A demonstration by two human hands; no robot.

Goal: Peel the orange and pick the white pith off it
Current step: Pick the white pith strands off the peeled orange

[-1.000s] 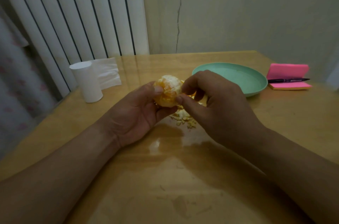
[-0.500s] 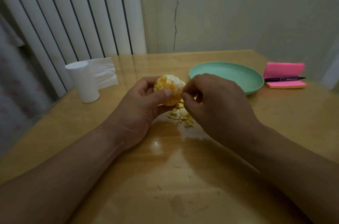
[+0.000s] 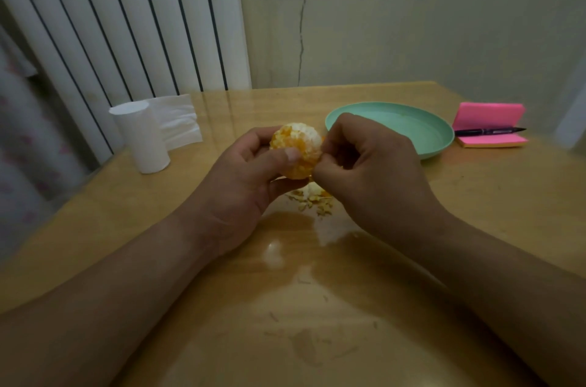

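Left hand (image 3: 241, 177) grips orange (image 3: 299, 145), thumb shifted across its front; right hand (image 3: 364, 171) pinches orange's side; pith (image 3: 305, 130) picking ongoing.

a home: wooden table (image 3: 475, 212), radiator (image 3: 126, 22), cracked wall (image 3: 412, 6).

one person's two arms, seen from above by a camera on their own head. the left hand (image 3: 241, 183) and left forearm (image 3: 111, 291) are bare to the lower left edge of the view. the right hand (image 3: 374, 177) and right forearm (image 3: 491, 275) are bare to the lower right edge. the left thumbnail (image 3: 293, 154) is cut short. fine creases cross the left wrist (image 3: 222, 223).
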